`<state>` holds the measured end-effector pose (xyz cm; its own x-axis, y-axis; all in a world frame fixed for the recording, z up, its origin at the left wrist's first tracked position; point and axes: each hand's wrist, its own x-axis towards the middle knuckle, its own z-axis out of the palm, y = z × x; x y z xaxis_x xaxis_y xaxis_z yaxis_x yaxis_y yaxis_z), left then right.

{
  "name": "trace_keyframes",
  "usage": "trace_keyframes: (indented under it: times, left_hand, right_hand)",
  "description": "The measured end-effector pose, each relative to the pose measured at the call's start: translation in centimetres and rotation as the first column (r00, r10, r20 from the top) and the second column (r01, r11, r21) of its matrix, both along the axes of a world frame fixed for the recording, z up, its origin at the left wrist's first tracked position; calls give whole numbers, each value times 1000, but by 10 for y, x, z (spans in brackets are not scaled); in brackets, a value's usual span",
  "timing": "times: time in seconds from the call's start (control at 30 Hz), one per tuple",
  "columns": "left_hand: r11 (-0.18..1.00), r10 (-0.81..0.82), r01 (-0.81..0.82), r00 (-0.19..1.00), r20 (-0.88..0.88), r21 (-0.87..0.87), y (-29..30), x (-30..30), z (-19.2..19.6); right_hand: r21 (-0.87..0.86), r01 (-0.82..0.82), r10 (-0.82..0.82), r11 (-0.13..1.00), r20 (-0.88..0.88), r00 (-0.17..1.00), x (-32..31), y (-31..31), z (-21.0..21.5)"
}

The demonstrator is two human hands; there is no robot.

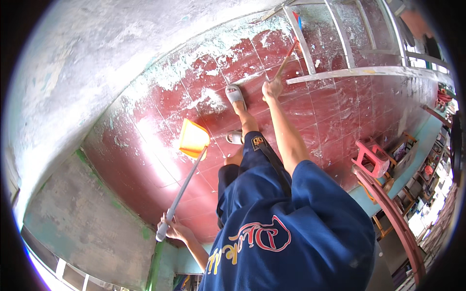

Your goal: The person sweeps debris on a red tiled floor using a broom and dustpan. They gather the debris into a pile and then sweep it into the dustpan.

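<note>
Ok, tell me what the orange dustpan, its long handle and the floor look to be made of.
Dustpan: likely plastic, going by its even, glowing orange colour and thin flat shape. Handle, gripped low by the left hand: pale grey tube, metal or plastic, cannot tell. Floor: glossy dark-red tiles, probably ceramic, with grout lines, shine and white dusty smears.

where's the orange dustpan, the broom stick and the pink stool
orange dustpan (193, 138), head view, on the middle of its scoop
broom stick (285, 59), head view, on the shaft above the right hand (272, 89)
pink stool (373, 158), head view, on its seat
</note>
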<state>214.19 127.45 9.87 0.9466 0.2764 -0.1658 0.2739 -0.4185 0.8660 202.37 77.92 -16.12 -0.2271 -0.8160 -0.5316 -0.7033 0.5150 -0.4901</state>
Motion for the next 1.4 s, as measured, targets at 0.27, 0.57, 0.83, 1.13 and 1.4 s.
trace_keyframes:
  times: [0.27,0.57,0.83,1.13,1.4]
  left_hand:
    - [995,-102,102,995,6,-17,-41,40,-1]
    - [954,-300,300,953,-38,-4,-53,89,-8]
    - [907,-410,406,912,-15,-115,2,119,-29]
    - [877,-466,463,885,10,-131,24,139,-25]
    - [870,-485,488,873,57,-70,21,144,-21]
  right_hand:
    - [137,-558,567,819,-344,748,15,-140,-99]
    - [133,-578,585,805,-338,737,-44,-56,-38]
    - [158,-609,628,778,-144,765,-41,42,2]
    - [188,-571,564,799,95,820,-15,157,36]
    - [-84,-416,396,905,-186,899,-70,132,151]
